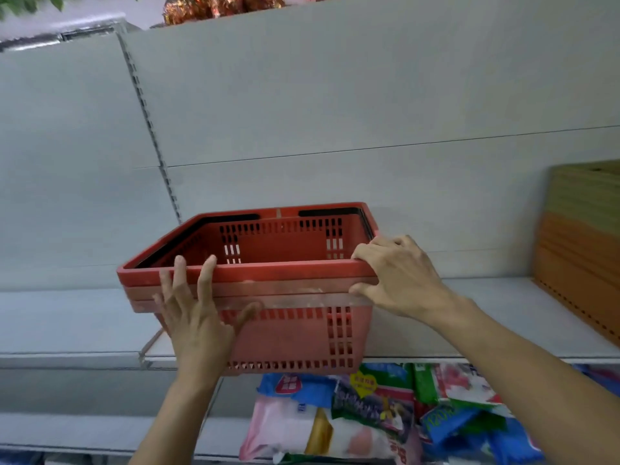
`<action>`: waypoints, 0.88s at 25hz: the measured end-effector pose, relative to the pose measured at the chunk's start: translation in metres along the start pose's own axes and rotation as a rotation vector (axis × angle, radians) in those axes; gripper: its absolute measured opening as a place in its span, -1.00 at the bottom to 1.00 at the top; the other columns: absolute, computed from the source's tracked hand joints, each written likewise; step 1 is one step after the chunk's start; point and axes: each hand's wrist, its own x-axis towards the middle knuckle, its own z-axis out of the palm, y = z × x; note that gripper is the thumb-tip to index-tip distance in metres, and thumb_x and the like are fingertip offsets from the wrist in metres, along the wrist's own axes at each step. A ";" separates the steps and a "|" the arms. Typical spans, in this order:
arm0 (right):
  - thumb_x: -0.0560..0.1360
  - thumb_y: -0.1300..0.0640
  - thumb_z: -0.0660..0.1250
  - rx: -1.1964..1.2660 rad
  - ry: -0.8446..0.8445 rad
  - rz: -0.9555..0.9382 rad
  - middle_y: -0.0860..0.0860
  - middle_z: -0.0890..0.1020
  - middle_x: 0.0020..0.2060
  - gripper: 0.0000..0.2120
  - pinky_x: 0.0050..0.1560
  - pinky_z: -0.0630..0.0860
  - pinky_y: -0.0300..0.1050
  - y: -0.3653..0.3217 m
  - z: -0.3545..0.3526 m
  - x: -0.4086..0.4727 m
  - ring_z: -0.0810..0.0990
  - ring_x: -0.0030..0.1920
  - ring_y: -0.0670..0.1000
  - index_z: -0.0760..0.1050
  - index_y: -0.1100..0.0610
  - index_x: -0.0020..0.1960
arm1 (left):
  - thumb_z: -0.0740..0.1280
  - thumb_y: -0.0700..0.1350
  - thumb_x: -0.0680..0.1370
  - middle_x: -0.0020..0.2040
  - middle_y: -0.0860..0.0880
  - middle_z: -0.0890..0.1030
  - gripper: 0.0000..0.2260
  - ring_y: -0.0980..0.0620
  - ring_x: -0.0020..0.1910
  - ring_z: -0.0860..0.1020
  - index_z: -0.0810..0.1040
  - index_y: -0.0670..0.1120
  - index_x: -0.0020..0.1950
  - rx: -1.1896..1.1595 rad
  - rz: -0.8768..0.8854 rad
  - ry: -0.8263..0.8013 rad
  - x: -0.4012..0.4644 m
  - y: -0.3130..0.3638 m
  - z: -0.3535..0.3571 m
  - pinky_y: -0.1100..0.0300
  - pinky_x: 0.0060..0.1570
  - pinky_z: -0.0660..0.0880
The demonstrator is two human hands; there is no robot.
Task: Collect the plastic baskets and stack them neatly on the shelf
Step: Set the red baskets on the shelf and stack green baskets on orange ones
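Left hand (196, 317): grip spread open, palm pressed flat against the near wall of the stack of red baskets (288, 333), fingers (205, 276) reaching up over the rims, thumb lying along the perforated side. Right hand (399, 276): grip closed on the stack's right near corner, fingers hooked over the top rim and thumb tucked beneath the lower rims. The stack shows 3 nested rims, one just above another, with black handles folded along the inner edge of the uppermost basket; its walls carry rows of slots. The stack sits at the front edge of the grey metal shelf (503, 317), tilted slightly, its base overhanging the shelf lip. Behind it rises the grey back panel (335, 95) with a slotted upright at left. At far right on the same shelf stands an orange and green board (580, 250). On the shelf below lie packaged goods (375, 417) in pink, blue and green wrappers
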 end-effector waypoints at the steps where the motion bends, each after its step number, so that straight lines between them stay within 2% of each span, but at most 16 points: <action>1: 0.40 -0.20 0.36 0.002 -0.003 0.020 -0.03 0.60 0.08 -0.58 0.24 0.28 -0.06 0.016 -0.007 -0.010 0.50 0.11 -0.01 0.48 0.01 0.15 | 0.32 0.45 0.31 0.56 -0.20 0.19 -0.10 -0.25 0.59 0.02 0.28 -0.02 0.51 0.021 0.078 0.007 0.000 0.017 0.003 -0.13 0.54 -0.22; 3: 0.39 -0.18 0.37 0.008 -0.003 0.068 -0.05 0.59 0.09 -0.60 0.22 0.25 -0.11 0.050 -0.022 -0.031 0.49 0.11 -0.02 0.48 -0.01 0.14 | 0.50 0.27 0.28 0.43 -0.20 0.40 -0.20 -0.25 0.53 0.21 0.41 -0.07 0.41 0.058 0.218 -0.002 0.001 0.058 0.012 -0.17 0.56 -0.13; 5: 0.39 -0.17 0.38 0.014 -0.015 0.117 -0.05 0.58 0.10 -0.61 0.21 0.24 -0.12 0.087 -0.036 -0.053 0.47 0.12 -0.02 0.48 -0.02 0.14 | 0.61 0.14 0.22 0.28 -0.19 0.51 -0.23 -0.25 0.39 0.33 0.48 -0.08 0.37 0.070 0.301 -0.026 -0.001 0.105 0.026 -0.27 0.52 0.04; 8: 0.38 -0.16 0.40 -0.006 -0.024 0.181 -0.05 0.58 0.10 -0.63 0.25 0.25 -0.08 0.154 -0.052 -0.086 0.49 0.14 -0.01 0.48 -0.03 0.11 | 0.65 0.15 0.16 0.09 -0.20 0.55 -0.24 -0.20 0.24 0.32 0.55 -0.10 0.27 0.035 0.342 -0.062 -0.006 0.180 0.051 -0.25 0.48 0.18; 14: 0.38 -0.09 0.42 -0.082 0.002 0.225 -0.04 0.56 0.20 -0.59 0.22 0.29 -0.04 0.272 -0.069 -0.131 0.42 0.29 0.00 0.48 -0.01 0.17 | 0.64 0.14 0.15 0.00 -0.15 0.55 -0.33 -0.25 0.13 0.49 0.53 -0.16 0.10 -0.044 0.365 -0.137 -0.016 0.307 0.110 -0.08 0.52 0.00; 17: 0.42 -0.12 0.37 -0.189 0.121 0.135 0.02 0.45 0.35 -0.51 0.39 0.19 0.10 0.315 -0.084 -0.147 0.31 0.41 0.08 0.43 -0.01 0.30 | 0.64 0.11 0.17 0.00 -0.14 0.53 -0.34 -0.23 0.12 0.48 0.51 -0.18 0.10 -0.076 0.363 -0.148 -0.017 0.344 0.129 -0.12 0.53 -0.02; 18: 0.45 -0.15 0.31 -0.240 0.189 0.167 0.04 0.39 0.40 -0.49 0.43 0.12 0.19 0.333 -0.092 -0.151 0.25 0.45 0.10 0.37 -0.02 0.35 | 0.64 0.11 0.17 0.00 -0.14 0.52 -0.35 -0.22 0.12 0.47 0.51 -0.18 0.11 -0.078 0.364 -0.146 -0.017 0.355 0.136 -0.13 0.53 -0.03; 20: 0.51 -0.19 0.21 -0.237 0.234 0.399 0.03 0.23 0.49 -0.46 0.42 0.01 0.31 0.370 -0.105 -0.159 0.11 0.51 0.12 0.25 -0.07 0.44 | 0.62 0.12 0.19 -0.01 -0.13 0.51 -0.36 -0.21 0.10 0.47 0.51 -0.18 0.10 -0.074 0.363 -0.148 -0.018 0.376 0.148 -0.11 0.54 -0.09; 22: 0.55 -0.18 0.16 -0.109 0.151 0.624 0.05 0.19 0.51 -0.48 0.41 0.06 0.29 0.399 -0.107 -0.167 0.02 0.51 0.16 0.23 -0.07 0.46 | 0.62 0.11 0.20 -0.02 -0.12 0.51 -0.39 -0.20 0.09 0.47 0.51 -0.17 0.08 -0.069 0.353 -0.143 -0.020 0.395 0.160 -0.12 0.53 -0.12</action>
